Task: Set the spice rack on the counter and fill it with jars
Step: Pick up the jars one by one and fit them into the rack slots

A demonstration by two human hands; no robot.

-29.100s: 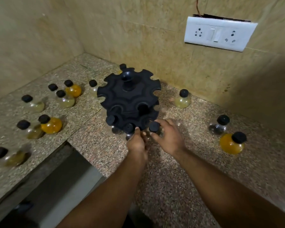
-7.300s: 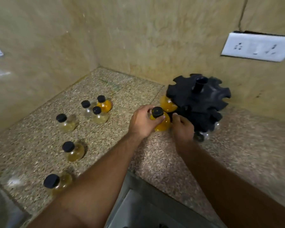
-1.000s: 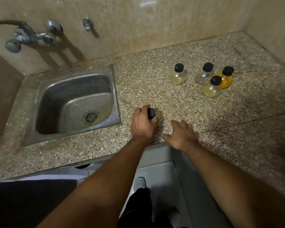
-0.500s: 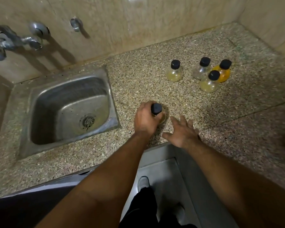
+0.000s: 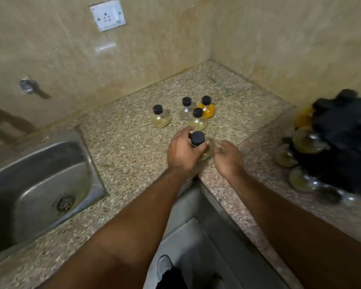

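Observation:
My left hand [image 5: 181,151] grips a small glass jar with a black cap [image 5: 198,138], lifted just above the counter's inner corner. My right hand [image 5: 227,158] hovers beside it, fingers curled and apart, holding nothing. The black spice rack [image 5: 342,140] stands at the right edge, blurred, with several jars hanging in its lower slots [image 5: 306,140]. Loose jars stand on the counter behind my hands: a pale yellow one [image 5: 160,117], a clear one [image 5: 186,107], an orange one [image 5: 207,108] and another yellowish one [image 5: 198,119].
A steel sink [image 5: 39,184] lies at the left, with a tap fitting [image 5: 28,87] on the wall above. A white socket plate [image 5: 108,15] is on the tiled wall. The granite counter [image 5: 133,147] wraps an L-shaped corner; the floor and my shoe show below.
My left hand has lifted the jar and carried it right. The view has swung right, bringing the rack into sight. My right hand has moved closer to the jar.

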